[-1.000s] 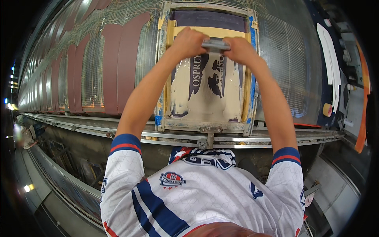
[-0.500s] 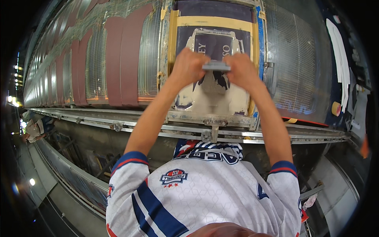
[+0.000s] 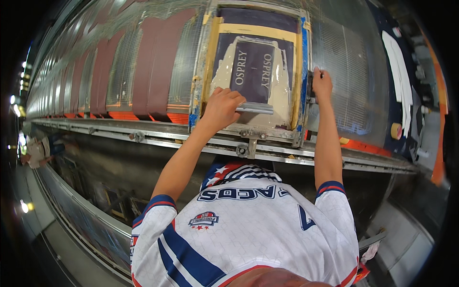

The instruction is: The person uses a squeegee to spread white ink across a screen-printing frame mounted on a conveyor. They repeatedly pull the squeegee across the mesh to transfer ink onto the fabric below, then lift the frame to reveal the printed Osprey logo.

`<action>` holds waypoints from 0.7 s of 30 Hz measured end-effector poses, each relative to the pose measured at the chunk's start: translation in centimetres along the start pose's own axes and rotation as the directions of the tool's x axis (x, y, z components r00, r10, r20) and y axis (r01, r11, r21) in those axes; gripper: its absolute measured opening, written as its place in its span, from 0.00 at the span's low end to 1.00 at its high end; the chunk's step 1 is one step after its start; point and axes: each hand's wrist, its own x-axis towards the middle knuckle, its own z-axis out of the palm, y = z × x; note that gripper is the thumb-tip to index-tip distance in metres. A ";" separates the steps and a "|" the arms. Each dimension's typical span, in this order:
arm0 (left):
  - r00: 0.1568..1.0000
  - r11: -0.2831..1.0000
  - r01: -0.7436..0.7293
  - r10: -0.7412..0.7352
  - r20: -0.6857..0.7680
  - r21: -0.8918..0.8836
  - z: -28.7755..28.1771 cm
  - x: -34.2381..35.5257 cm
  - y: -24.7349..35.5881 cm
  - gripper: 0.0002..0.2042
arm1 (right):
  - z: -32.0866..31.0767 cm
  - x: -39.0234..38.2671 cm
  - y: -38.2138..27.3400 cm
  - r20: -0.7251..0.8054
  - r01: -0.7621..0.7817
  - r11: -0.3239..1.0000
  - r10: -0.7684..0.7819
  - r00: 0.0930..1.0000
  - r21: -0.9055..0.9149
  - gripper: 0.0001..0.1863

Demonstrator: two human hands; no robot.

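My left hand (image 3: 222,107) is closed round the left end of a grey squeegee (image 3: 258,109), which rests at the near end of a printing screen. The screen's metal frame (image 3: 272,130) is edged with yellow and blue tape. Cream ink (image 3: 283,107) lies thick around a dark purple panel (image 3: 253,64) with two lines of pale lettering. At the frame's right side, my right hand (image 3: 322,84) is closed on the side handle (image 3: 311,100); its fingertips are partly hidden. Whether the frame lies flat or is slightly raised, I cannot tell.
Maroon pieces (image 3: 160,62) lie in a row along the long table to the left. A metal rail (image 3: 191,149) runs along its near edge. White strips (image 3: 398,71) and a tape roll (image 3: 396,130) sit at the right. Another person (image 3: 36,152) is far left.
My right hand has let go of the squeegee and moved right to the frame's handle. The squeegee, in my left hand, has come toward me, and more lettering shows.
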 end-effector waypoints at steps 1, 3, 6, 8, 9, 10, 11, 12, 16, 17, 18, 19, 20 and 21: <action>0.998 0.999 0.045 -0.045 0.032 0.008 0.0 0.0 -0.1 0.15 | 0.5 0.9 0.2 0.094 -0.061 0.998 0.058 0.994 0.030 0.20; 0.998 1.000 0.012 -0.012 -0.069 0.011 0.1 -0.3 0.0 0.15 | 0.3 1.1 0.2 0.078 -0.019 0.996 0.012 0.997 0.089 0.19; 0.992 0.999 0.033 -0.034 -0.121 -0.010 0.1 -0.9 -0.2 0.14 | -1.6 2.0 -1.2 0.134 -0.102 0.969 0.073 0.988 0.226 0.16; 0.991 0.999 0.032 -0.037 -0.126 -0.043 -0.5 -1.6 -0.8 0.13 | -2.4 2.3 -2.3 0.158 -0.156 0.969 0.126 0.979 0.193 0.16; 0.991 0.998 0.031 -0.037 -0.130 -0.048 -1.0 -2.2 -1.1 0.12 | -2.2 2.0 -2.9 0.145 -0.121 0.974 0.094 0.985 0.193 0.16; 0.993 0.998 -0.001 -0.006 -0.118 -0.062 -1.5 -2.7 -1.3 0.12 | -1.9 1.5 -3.4 0.136 -0.122 0.977 0.099 0.986 0.176 0.16; 0.987 0.999 0.030 -0.034 -0.158 -0.027 -2.4 -2.8 -2.3 0.11 | -0.4 1.1 -4.6 0.081 -0.010 0.976 -0.007 0.997 0.215 0.16; 0.983 1.000 0.030 -0.031 -0.182 -0.007 -3.6 -3.4 -4.3 0.11 | 2.0 0.5 -6.2 0.026 0.034 0.975 -0.040 0.999 0.218 0.15; 0.992 0.998 0.059 -0.058 -0.114 -0.002 -9.7 -7.9 -12.4 0.11 | 11.1 -5.8 -13.1 0.016 0.140 0.923 -0.156 0.988 0.358 0.14; 0.994 0.997 0.062 -0.059 -0.092 0.034 -11.2 -9.3 -14.6 0.11 | 13.6 -7.2 -15.5 -0.033 0.136 0.967 -0.132 0.991 0.215 0.14; 0.994 0.996 0.081 -0.078 -0.075 0.035 -12.5 -10.7 -16.7 0.12 | 15.3 -8.8 -17.5 0.081 -0.016 0.931 -0.015 0.997 0.366 0.14; 0.995 0.996 0.060 -0.054 -0.079 0.068 -13.7 -11.9 -18.4 0.12 | 17.0 -10.2 -19.6 -0.068 0.130 0.943 -0.114 0.991 0.307 0.14; 0.996 0.990 0.076 -0.069 -0.062 0.116 -14.6 -13.0 -20.1 0.11 | 18.2 -11.5 -21.4 -0.051 0.115 0.934 -0.104 0.993 0.339 0.14; 0.997 0.989 0.070 -0.065 -0.041 0.133 -15.5 -13.8 -21.6 0.12 | 19.2 -12.2 -23.0 -0.067 0.106 0.945 -0.090 0.994 0.308 0.17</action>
